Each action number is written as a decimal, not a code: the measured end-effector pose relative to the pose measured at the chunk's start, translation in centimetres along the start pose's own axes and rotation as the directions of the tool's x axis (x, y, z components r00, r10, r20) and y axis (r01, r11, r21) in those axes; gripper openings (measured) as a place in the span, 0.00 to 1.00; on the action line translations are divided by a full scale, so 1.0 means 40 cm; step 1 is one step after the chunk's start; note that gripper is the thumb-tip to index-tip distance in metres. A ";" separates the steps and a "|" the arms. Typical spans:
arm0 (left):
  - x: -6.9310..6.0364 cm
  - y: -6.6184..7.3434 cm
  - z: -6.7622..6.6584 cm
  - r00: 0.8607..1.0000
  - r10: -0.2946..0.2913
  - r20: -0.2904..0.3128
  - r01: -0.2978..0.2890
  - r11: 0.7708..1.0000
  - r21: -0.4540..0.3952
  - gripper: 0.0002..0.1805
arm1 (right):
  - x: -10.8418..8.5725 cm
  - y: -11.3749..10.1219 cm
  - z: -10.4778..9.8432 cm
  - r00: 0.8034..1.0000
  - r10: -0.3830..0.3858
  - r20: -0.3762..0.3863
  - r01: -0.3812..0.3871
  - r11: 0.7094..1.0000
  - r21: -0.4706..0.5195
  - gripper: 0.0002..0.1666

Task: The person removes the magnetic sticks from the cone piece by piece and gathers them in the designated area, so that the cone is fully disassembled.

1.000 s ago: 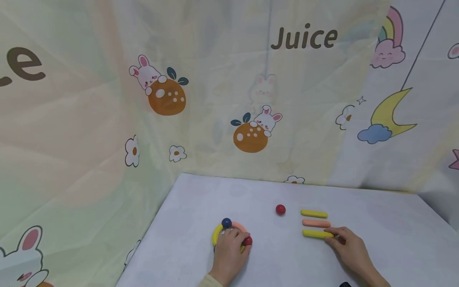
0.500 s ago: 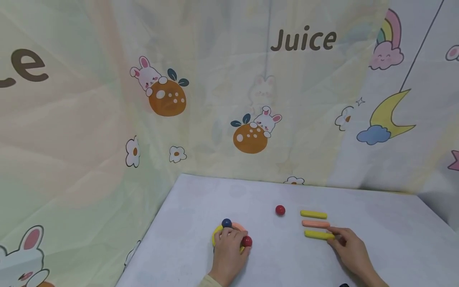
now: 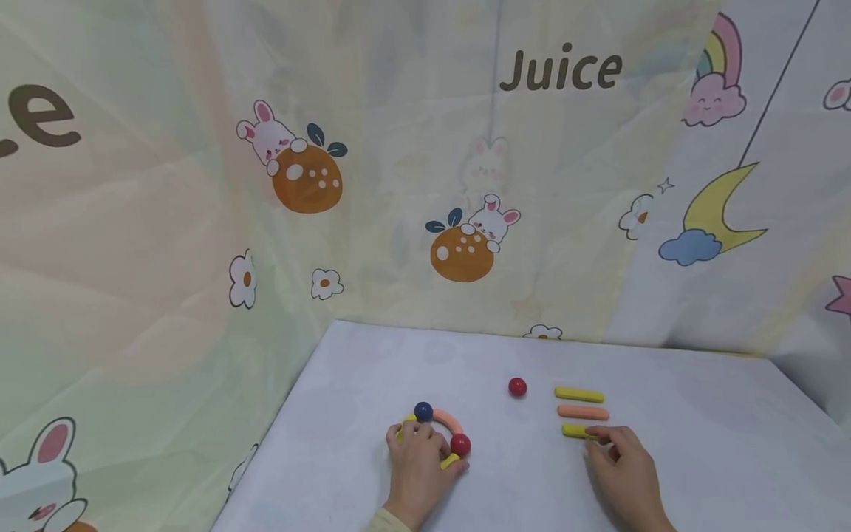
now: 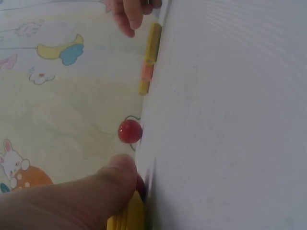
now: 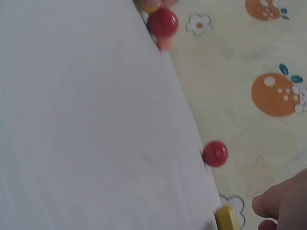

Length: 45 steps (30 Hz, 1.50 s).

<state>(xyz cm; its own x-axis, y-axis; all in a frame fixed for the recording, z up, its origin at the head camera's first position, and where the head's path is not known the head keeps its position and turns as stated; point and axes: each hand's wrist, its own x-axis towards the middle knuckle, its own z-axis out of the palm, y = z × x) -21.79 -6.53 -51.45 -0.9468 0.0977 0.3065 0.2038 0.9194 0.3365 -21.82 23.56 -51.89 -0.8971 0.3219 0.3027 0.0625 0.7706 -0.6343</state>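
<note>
Fingertips of the person's right hand point(image 3: 625, 467) have come left over the right end of the straight yellow rod point(image 3: 573, 431), lower right of the frame. They sit slightly apart, and both wrist views show a gap to the rod, so I judge it not yet held. Lower centre, the left hand point(image 3: 419, 467) has spread wider, thumb and fingers clamped on the curved yellow piece point(image 3: 450, 461) beside the glossy red ball point(image 3: 461, 445). That ball has edged right too; the linked pieces look to be getting steadied.
</note>
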 end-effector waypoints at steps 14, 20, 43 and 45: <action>-0.006 -0.011 0.010 0.963 0.268 0.030 -0.261 0.954 -0.148 0.10 | -0.096 -0.194 0.104 0.872 -0.384 0.304 0.312 0.914 0.260 0.19; -0.008 -0.016 0.015 0.946 0.322 -0.025 -0.322 0.934 -0.155 0.08 | -0.102 -0.211 0.132 0.762 -0.519 0.388 0.429 0.853 0.297 0.22; 0.002 -0.033 0.003 0.951 0.305 0.054 -0.286 0.932 -0.221 0.09 | -0.099 -0.178 0.136 0.819 -0.460 0.343 0.364 0.879 0.309 0.24; 0.003 -0.034 0.003 0.961 0.263 0.089 -0.237 0.943 -0.232 0.11 | -0.097 -0.180 0.136 0.842 -0.410 0.349 0.309 0.899 0.311 0.22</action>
<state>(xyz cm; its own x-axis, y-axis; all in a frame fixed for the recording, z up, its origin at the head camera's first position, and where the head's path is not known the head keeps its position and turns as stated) -22.19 -7.73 -51.96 -0.8781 0.3696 0.3040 0.4744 0.7556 0.4518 -21.16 13.77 -52.38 -0.9341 -0.2372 0.2670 -0.3571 0.6213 -0.6975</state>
